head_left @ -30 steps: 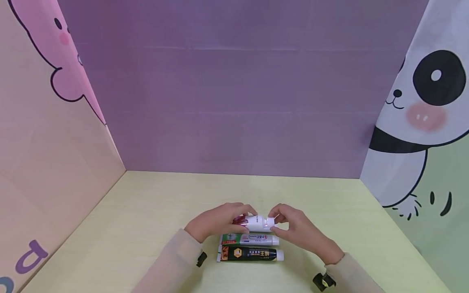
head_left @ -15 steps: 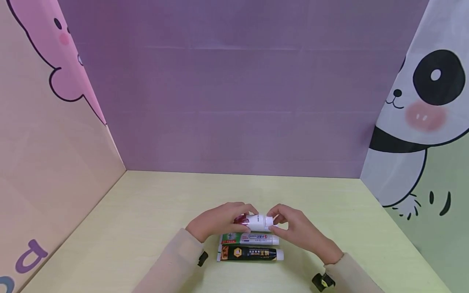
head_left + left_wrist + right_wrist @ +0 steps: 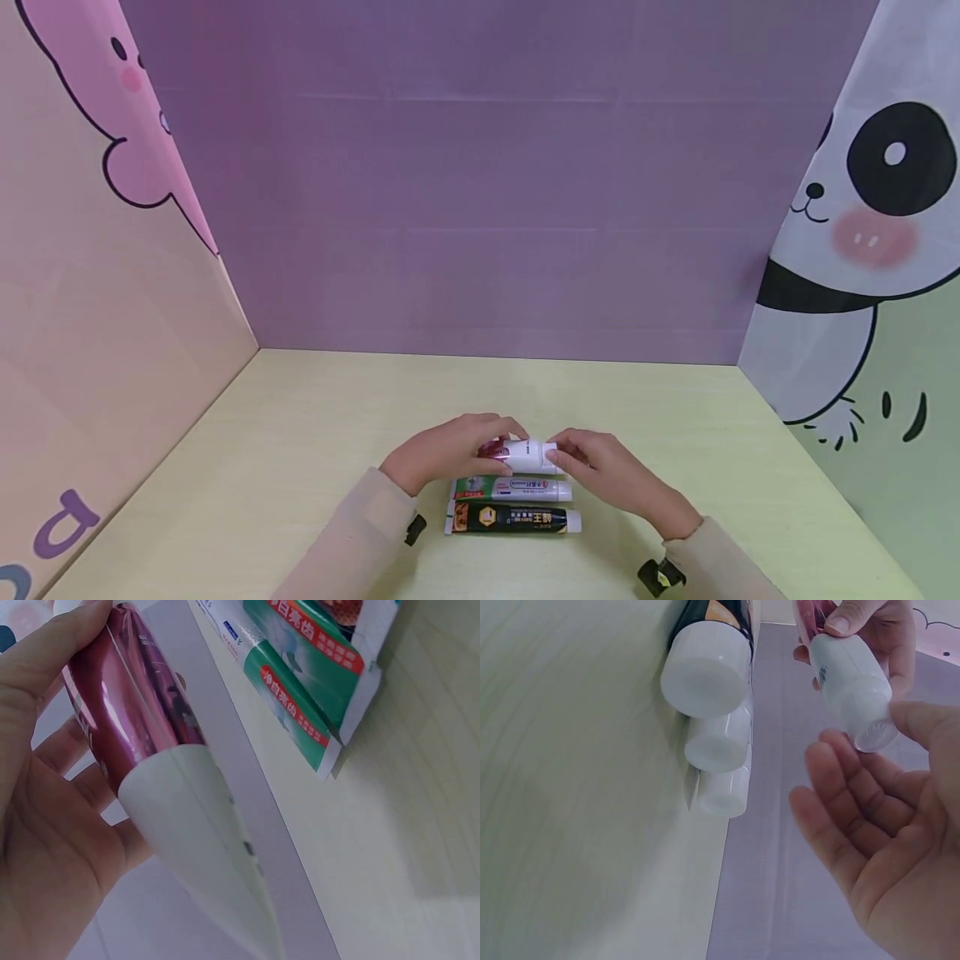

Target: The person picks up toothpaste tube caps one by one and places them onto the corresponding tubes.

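Observation:
My left hand (image 3: 450,450) holds a white and dark-red toothpaste tube (image 3: 525,456) above the table, thumb on the near side, fingers on the far side. In the left wrist view the tube's metallic red part (image 3: 124,682) sits between thumb and fingers. My right hand (image 3: 622,475) pinches the tube's white cap (image 3: 870,724), its thumb on one side; the other fingers are loosely bent below it. Just nearer lie a green and silver toothpaste tube (image 3: 517,489) and a black toothpaste tube (image 3: 517,518), side by side. Another white-capped tube (image 3: 724,796) lies behind them, mostly hidden in the head view.
The pale wooden table (image 3: 337,417) meets a purple back wall (image 3: 487,208). A pink wall (image 3: 112,358) stands at left, and a panda-printed wall (image 3: 862,350) at right. Dark straps (image 3: 662,577) show near both wrists.
My right hand's thumb has moved forward onto the cap, and its index finger has dropped lower behind it. The held tube shifted slightly left, then stayed. The tubes on the table have not moved.

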Tool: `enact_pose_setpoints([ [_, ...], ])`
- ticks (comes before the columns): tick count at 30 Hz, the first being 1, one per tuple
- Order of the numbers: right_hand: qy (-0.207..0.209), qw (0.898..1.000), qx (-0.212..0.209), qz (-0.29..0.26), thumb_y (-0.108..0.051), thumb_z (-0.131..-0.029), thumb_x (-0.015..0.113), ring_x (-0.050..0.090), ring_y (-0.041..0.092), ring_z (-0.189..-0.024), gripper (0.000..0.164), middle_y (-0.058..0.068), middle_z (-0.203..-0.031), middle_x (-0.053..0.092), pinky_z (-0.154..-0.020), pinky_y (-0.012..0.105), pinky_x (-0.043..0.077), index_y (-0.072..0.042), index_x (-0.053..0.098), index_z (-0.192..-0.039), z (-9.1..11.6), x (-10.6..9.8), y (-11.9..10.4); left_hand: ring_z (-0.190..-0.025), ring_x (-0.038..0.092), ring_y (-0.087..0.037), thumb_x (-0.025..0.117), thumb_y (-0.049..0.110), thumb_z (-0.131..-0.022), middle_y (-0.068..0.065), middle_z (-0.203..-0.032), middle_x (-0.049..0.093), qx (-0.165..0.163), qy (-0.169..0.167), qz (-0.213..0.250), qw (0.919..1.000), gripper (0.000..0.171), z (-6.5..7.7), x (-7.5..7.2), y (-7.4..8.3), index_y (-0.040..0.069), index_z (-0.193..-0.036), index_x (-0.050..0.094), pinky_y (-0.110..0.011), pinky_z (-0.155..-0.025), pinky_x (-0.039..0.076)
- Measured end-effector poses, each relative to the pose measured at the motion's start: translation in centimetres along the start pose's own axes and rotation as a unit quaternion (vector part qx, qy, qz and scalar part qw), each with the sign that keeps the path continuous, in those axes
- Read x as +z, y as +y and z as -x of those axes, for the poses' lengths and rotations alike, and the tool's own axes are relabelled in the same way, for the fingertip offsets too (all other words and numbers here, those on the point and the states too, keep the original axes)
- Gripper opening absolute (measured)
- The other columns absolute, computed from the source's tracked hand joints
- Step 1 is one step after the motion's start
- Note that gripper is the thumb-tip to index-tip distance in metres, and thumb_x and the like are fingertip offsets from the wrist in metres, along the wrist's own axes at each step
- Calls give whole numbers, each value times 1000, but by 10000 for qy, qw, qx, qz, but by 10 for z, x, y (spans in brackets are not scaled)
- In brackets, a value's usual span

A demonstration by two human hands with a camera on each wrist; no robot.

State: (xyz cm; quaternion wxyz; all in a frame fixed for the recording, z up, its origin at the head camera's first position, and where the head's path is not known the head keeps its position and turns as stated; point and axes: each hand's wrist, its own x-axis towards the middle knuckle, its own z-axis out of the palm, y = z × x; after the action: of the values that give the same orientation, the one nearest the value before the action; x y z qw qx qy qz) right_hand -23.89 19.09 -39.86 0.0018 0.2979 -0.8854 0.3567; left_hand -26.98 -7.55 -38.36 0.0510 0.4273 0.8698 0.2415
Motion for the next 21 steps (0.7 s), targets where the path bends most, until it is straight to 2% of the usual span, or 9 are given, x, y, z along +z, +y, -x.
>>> enact_pose_setpoints([
  [7,-115,9991,256,309,-39,-107,45,55,8,-70,37,-6,-76,61,-66,30,48,-13,66,-91,-4,3,4,-86,53,-7,74,27,-92,10,-103,59,-46,-37,56,10000,43,0,1,1,21,-132,59,-21,-77,48],
  [12,-145,9983,465,315,-41,-109,38,56,10,-70,46,-2,-75,62,-67,31,48,-12,63,-83,-4,4,1,-88,54,-7,74,26,-91,10,-104,59,-36,-1,65,10000,44,0,0,3,22,-132,59,-21,-78,48],
  [16,-207,9979,539,276,-41,-109,36,60,14,-74,47,-1,-77,65,-68,33,49,-11,65,-86,-3,1,-1,-86,53,-6,75,25,-91,11,-104,60,-50,-24,88,9999,43,1,-1,4,22,-132,60,-21,-78,48],
  [21,-189,9982,519,253,-40,-109,37,64,18,-78,40,-2,-84,66,-71,36,50,-13,66,-104,-1,-3,-3,-88,54,-6,75,26,-91,10,-106,60,-29,-4,94,10000,43,2,-1,3,22,-132,60,-21,-79,49],
])
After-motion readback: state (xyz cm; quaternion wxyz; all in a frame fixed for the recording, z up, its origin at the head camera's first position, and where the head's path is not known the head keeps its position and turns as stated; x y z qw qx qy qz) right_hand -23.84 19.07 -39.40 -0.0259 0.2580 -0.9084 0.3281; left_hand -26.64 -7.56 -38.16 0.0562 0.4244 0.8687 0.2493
